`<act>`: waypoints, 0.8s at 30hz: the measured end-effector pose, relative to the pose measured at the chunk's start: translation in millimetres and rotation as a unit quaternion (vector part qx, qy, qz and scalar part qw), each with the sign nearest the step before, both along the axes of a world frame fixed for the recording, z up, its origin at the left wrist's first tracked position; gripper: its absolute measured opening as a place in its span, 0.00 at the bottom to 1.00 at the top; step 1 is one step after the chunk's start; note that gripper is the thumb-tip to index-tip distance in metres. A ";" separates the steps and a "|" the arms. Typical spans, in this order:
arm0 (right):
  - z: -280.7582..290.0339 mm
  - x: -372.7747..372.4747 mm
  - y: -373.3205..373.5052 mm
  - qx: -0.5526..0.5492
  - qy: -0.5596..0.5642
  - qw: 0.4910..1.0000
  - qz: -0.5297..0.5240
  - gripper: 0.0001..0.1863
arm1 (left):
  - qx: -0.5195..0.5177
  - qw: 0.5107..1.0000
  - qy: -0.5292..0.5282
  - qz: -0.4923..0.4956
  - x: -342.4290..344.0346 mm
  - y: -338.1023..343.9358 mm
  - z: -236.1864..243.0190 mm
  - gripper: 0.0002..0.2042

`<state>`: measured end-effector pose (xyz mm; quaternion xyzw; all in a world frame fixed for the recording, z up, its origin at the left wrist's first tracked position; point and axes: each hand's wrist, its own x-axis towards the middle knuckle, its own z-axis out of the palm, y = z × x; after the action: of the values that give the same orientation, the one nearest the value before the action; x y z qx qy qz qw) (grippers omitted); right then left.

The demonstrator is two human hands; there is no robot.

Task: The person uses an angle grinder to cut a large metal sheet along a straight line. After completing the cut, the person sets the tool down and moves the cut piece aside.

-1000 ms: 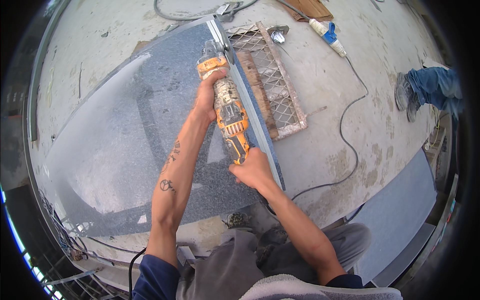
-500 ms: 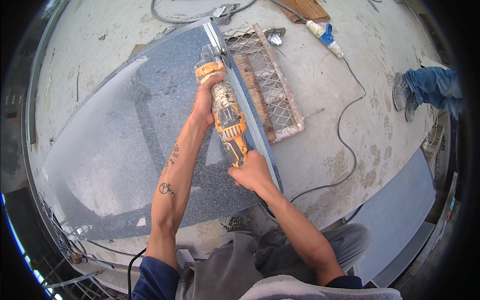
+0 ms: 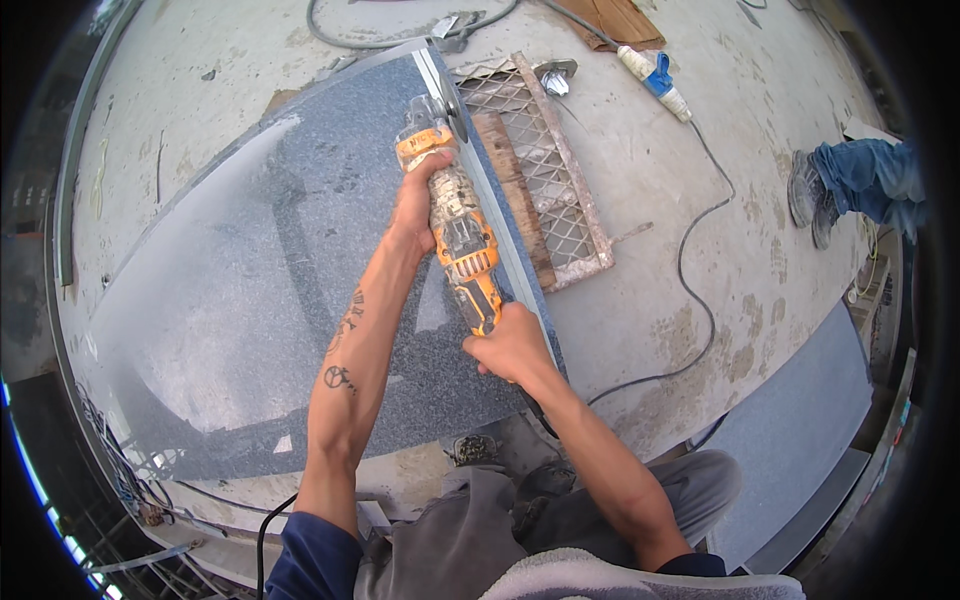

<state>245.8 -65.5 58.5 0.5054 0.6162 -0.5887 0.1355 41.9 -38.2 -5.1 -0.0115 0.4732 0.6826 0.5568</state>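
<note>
An orange and grey angle grinder [image 3: 465, 250], coated in pale dust, lies lengthwise over a speckled dark grey stone slab [image 3: 230, 260]. My left hand [image 3: 420, 200] grips its front body, thumb across the orange collar. My right hand [image 3: 510, 340] is closed round the rear handle. At the far end, the grinder's disc [image 3: 455, 115] sits at a long pale strip [image 3: 515, 265] along the slab's right side; whether the disc touches it I cannot tell.
A rusty mesh frame [image 3: 607, 240] with a wooden board lies right of the slab. A cable connector [image 3: 652, 80], cords and brown cardboard [image 3: 610, 20] are on the concrete. Another person's shoe and jeans [image 3: 855, 180] are at right. A lighter slab [image 3: 790, 430] lies lower right.
The grinder and both my hands have shifted slightly toward me along the pale strip since one second ago. Both hands keep their grip.
</note>
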 end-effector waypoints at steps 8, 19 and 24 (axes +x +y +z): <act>8.6 -4.7 5.8 -0.023 0.007 1.000 -0.001 0.08 | 0.004 1.000 0.000 0.000 -1.7 3.8 8.4 0.22; 20.8 -27.4 37.9 -0.095 -0.013 0.995 0.013 0.07 | -0.025 1.000 0.003 -0.015 -24.7 27.9 5.6 0.20; 22.6 -9.8 21.8 -0.112 -0.031 0.993 0.008 0.06 | -0.015 1.000 0.000 0.002 -6.3 13.2 4.0 0.19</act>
<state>236.0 -43.7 81.1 0.5001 0.5461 -0.6370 0.2144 35.6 -25.0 -1.1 -0.0213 0.4832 0.6765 0.5553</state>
